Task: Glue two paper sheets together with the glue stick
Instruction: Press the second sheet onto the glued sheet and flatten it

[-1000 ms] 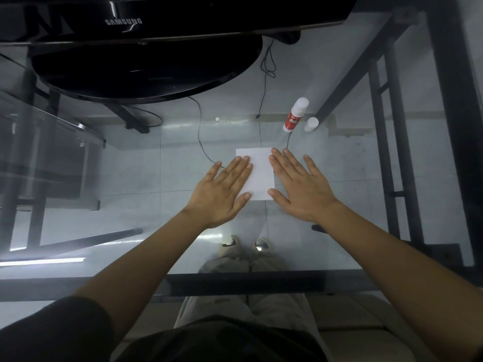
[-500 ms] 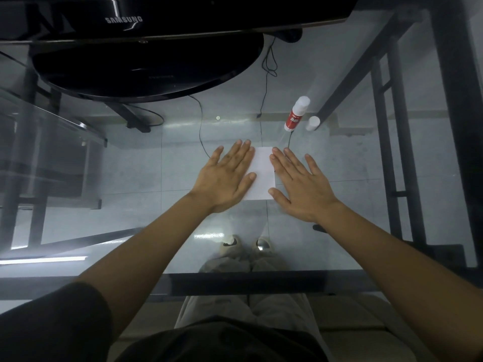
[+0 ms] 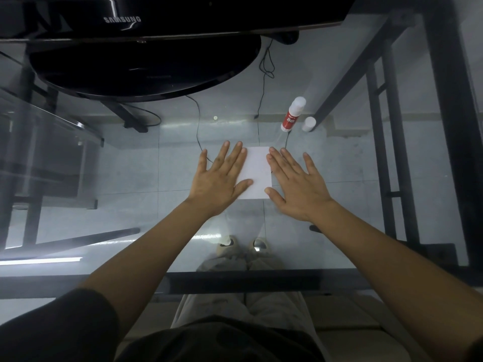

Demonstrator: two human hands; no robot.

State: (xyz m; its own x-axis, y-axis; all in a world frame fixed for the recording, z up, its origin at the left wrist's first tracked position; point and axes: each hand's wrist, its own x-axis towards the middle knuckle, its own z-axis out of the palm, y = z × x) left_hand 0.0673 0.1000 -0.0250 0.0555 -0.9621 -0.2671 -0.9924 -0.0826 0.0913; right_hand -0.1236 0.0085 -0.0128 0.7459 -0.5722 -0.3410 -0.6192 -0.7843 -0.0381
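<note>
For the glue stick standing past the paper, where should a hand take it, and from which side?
Probably round the red-labelled middle of the glue stick, pinched across its round barrel. It stands upright on the glass table, so a side-on grip suits. Come from the near side with the right hand: a white cap stands close on its right.

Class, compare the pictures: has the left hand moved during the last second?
Yes. The left hand slid away from the person. Its fingertips now reach past the far edge of the paper, which has not moved.
</note>
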